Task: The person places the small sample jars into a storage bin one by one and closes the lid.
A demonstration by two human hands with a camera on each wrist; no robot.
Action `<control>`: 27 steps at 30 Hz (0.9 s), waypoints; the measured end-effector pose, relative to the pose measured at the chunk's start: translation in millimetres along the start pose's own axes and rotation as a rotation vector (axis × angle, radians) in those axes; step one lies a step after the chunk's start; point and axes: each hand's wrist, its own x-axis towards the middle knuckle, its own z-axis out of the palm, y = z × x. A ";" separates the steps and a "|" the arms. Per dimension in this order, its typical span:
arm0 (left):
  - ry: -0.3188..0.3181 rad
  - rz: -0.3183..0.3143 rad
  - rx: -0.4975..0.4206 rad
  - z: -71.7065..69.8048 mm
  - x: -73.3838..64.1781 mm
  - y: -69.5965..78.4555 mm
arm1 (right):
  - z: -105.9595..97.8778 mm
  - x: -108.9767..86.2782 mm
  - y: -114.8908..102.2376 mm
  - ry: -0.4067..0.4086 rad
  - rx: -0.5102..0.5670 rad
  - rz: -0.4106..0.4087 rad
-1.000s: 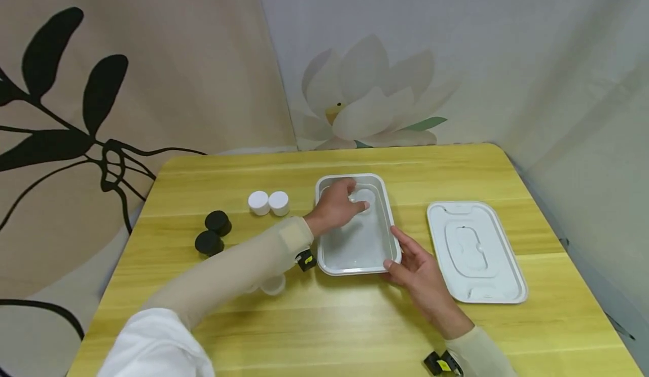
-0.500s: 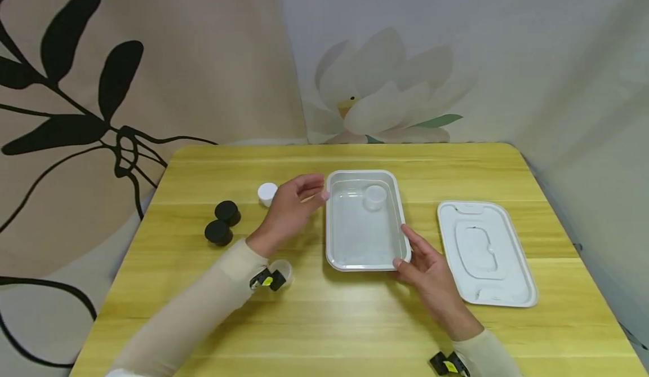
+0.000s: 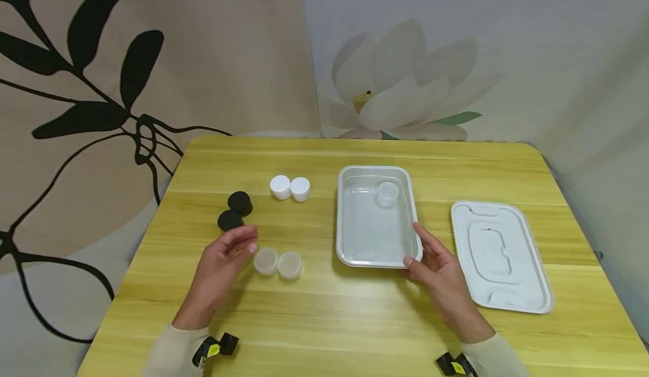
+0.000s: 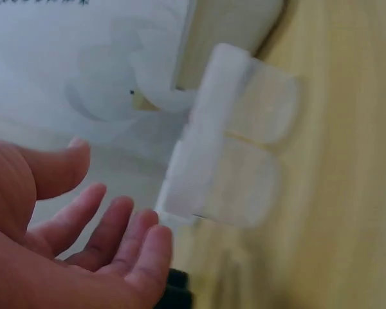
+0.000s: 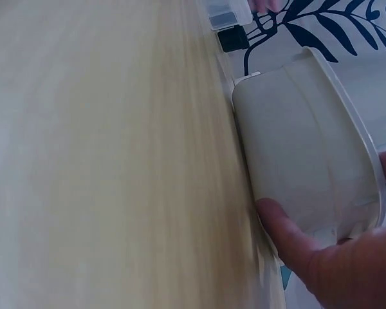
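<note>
My left hand (image 3: pixel 221 264) hovers over the table's left side, fingers loosely bent and holding nothing. Just right of its fingertips stand two small translucent round jars (image 3: pixel 290 265), blurred in the left wrist view, where their clear bodies (image 4: pixel 241 183) have whitish tops. Behind the hand are two black round jars (image 3: pixel 240 203), the nearer partly covered by its fingers. My right hand (image 3: pixel 446 281) grips the near right corner of a white rectangular plastic container (image 3: pixel 343 219), thumb on its outer wall. Inside, toward the far right, sits one translucent jar (image 3: pixel 387 194).
Two white round jars (image 3: pixel 300 189) stand side by side left of the container. On the right lies a white rectangular lid (image 3: pixel 499 287). The wooden table (image 3: pixel 324 326) ends at the back against a printed curtain (image 3: pixel 228 44).
My left hand has left the container's inside and moved left and nearer to the translucent jars, leaving one jar behind in the container. The right hand keeps its grip. The head view shifted slightly.
</note>
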 end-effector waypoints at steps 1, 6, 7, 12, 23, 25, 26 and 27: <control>-0.014 -0.016 -0.011 -0.7 -4.4 -5.1 | -0.3 0.1 -0.3 0.000 -0.001 0.000; -0.096 -0.090 -0.063 1.5 -18.2 -25.3 | -0.7 0.1 -0.8 -0.003 -0.001 -0.001; -0.103 -0.099 -0.073 2.8 -19.1 -28.0 | -0.8 0.1 -0.5 -0.003 0.000 -0.001; -0.085 -0.114 -0.075 7.7 -20.5 -36.8 | -1.2 0.3 2.2 -0.008 0.010 0.003; -0.084 -0.122 0.007 9.4 -14.9 -41.2 | -1.1 0.4 3.5 0.010 -0.015 0.019; -0.080 -0.114 0.024 8.7 -14.0 -40.2 | -1.1 0.5 3.0 0.012 -0.018 0.019; -0.079 -0.109 0.029 8.1 -13.5 -39.2 | -1.1 0.5 2.7 0.014 -0.019 0.020; -0.076 -0.104 0.034 7.1 -13.0 -38.3 | -1.0 0.5 2.4 0.015 -0.021 0.020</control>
